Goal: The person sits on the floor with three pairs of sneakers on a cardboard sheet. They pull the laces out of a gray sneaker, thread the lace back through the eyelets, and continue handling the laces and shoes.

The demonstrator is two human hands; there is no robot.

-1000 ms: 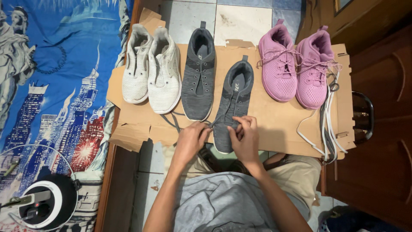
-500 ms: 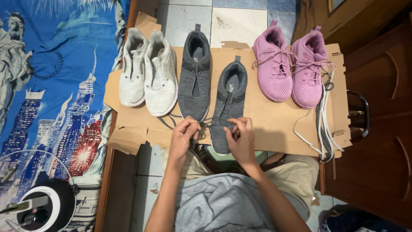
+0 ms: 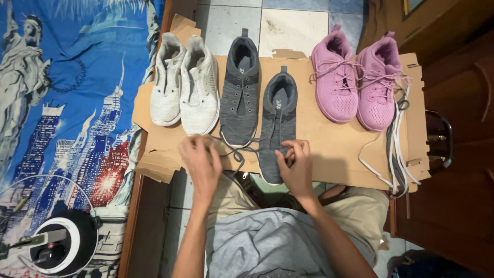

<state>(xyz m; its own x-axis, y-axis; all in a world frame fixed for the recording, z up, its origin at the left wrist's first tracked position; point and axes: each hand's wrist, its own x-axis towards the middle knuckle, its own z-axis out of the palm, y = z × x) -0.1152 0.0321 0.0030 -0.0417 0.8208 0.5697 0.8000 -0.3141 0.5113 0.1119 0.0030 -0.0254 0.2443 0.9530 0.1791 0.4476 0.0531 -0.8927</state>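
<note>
Cardboard sheet (image 3: pixel 329 149) taken as landmark. Two grey shoes (image 3: pixel 278 123) are laid at its middle, the right one nearer the front edge. Right hand (image 3: pixel 296 167) is rested on that shoe's toe, grip pinched narrow on the grey lace (image 3: pixel 242 152). Left hand (image 3: pixel 201 162) is held at the sheet's front-left edge, fingers curled; whether the lace is held there cannot be told. White shoes (image 3: pixel 185 85) left, pink shoes (image 3: pixel 357 85) right, loose white laces (image 3: pixel 396 149) at the right edge.

white sneakers (image 3: pixel 184 87) | pink sneakers (image 3: pixel 357 85) | loose white laces (image 3: pixel 396 149) | blue cityscape cloth (image 3: pixel 62 103) | round fan (image 3: pixel 56 244)
</note>
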